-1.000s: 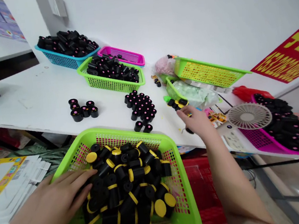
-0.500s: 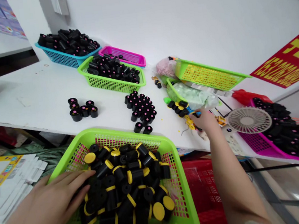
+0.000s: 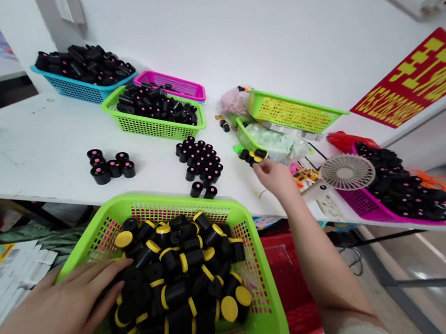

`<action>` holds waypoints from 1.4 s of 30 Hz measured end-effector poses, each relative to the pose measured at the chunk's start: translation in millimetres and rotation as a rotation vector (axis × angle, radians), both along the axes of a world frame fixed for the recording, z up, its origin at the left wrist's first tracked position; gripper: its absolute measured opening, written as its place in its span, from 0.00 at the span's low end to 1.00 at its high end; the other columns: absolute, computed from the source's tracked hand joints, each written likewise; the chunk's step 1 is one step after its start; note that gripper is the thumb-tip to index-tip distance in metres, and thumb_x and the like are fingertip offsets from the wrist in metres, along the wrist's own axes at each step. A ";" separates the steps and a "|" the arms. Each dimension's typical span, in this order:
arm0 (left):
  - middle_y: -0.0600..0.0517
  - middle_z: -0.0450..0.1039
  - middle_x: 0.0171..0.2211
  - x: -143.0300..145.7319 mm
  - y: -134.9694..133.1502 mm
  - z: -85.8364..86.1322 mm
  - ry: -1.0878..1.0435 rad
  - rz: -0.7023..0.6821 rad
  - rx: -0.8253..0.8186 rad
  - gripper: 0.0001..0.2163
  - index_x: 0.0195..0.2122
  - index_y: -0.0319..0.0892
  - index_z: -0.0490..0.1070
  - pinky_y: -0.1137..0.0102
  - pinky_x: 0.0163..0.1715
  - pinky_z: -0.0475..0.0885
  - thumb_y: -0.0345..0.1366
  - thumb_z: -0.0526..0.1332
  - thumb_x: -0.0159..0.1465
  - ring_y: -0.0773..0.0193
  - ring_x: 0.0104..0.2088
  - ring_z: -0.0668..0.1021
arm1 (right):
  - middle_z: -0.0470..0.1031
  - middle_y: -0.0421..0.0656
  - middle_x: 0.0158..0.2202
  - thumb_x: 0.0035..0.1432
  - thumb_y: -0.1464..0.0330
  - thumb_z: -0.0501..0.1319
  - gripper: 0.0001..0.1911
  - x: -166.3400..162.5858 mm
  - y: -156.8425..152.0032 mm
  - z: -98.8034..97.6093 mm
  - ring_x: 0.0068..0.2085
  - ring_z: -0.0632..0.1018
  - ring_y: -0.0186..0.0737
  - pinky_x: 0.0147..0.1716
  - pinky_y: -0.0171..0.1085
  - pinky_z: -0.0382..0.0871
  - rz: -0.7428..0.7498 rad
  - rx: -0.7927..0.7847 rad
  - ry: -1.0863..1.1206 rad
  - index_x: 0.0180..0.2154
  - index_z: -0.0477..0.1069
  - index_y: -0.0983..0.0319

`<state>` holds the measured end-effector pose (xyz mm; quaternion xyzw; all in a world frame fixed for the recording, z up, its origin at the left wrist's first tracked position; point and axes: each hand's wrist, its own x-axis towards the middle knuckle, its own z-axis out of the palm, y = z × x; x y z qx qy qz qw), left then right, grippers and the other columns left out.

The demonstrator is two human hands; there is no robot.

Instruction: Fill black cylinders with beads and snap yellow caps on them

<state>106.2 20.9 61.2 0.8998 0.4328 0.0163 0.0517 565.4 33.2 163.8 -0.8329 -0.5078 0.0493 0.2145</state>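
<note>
A green basket [image 3: 260, 271] in front of me holds many short black cylinders [image 3: 176, 293] with yellow end caps. My left hand [image 3: 74, 293] lies over its left side, thumb and forefinger apart against the pile. Farther right, my right hand [image 3: 275, 179] bends over the table with its fingers pressed together. Its fingertips touch a small cluster of black-and-yellow pieces [image 3: 251, 157]. What is between those fingers is hidden by the hand.
Black pieces with pink centres stand in a large group [image 3: 202, 161] and a small group [image 3: 113, 167]. Behind them are a blue basket [image 3: 75, 90], a green basket [image 3: 148, 124] and a pink basket [image 3: 197, 90]. A fan [image 3: 348, 172] stands right, beside a magenta basket [image 3: 374, 208].
My right hand has moved left along the table, farther over the small black-and-yellow cluster. My left hand keeps its place in the basket. The camera view has swung slightly right.
</note>
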 end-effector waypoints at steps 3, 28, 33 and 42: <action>0.50 0.73 0.56 3.7 -0.3 4.3 -0.006 0.016 -0.006 0.21 0.57 0.57 0.69 0.51 0.49 0.69 0.46 0.47 0.66 0.50 0.51 0.78 | 0.70 0.62 0.50 0.50 0.55 0.66 0.29 61.6 19.7 -2.8 0.53 0.71 0.62 0.51 0.52 0.64 -0.200 -0.094 -0.087 0.48 0.70 0.69; 0.52 0.74 0.55 8.1 0.8 12.7 -0.030 0.008 -0.039 0.19 0.54 0.58 0.71 0.51 0.48 0.72 0.46 0.48 0.66 0.51 0.53 0.78 | 0.67 0.48 0.57 0.63 0.60 0.61 0.19 115.8 66.1 -32.0 0.55 0.71 0.48 0.52 0.53 0.66 -0.251 -0.190 -0.235 0.52 0.68 0.63; 0.52 0.73 0.56 9.8 1.0 15.2 -0.042 0.004 -0.056 0.19 0.55 0.57 0.71 0.51 0.48 0.71 0.45 0.48 0.66 0.51 0.53 0.77 | 0.73 0.46 0.48 0.63 0.61 0.61 0.15 113.5 57.5 -17.7 0.47 0.76 0.43 0.47 0.47 0.72 -0.204 -0.114 -0.158 0.47 0.71 0.64; 0.52 0.75 0.53 11.1 0.5 19.4 -0.071 0.022 -0.087 0.20 0.53 0.56 0.73 0.51 0.48 0.71 0.46 0.47 0.65 0.51 0.51 0.79 | 0.76 0.49 0.44 0.40 0.61 0.70 0.26 75.9 21.2 4.2 0.39 0.77 0.46 0.36 0.40 0.71 -0.168 0.214 0.122 0.43 0.73 0.64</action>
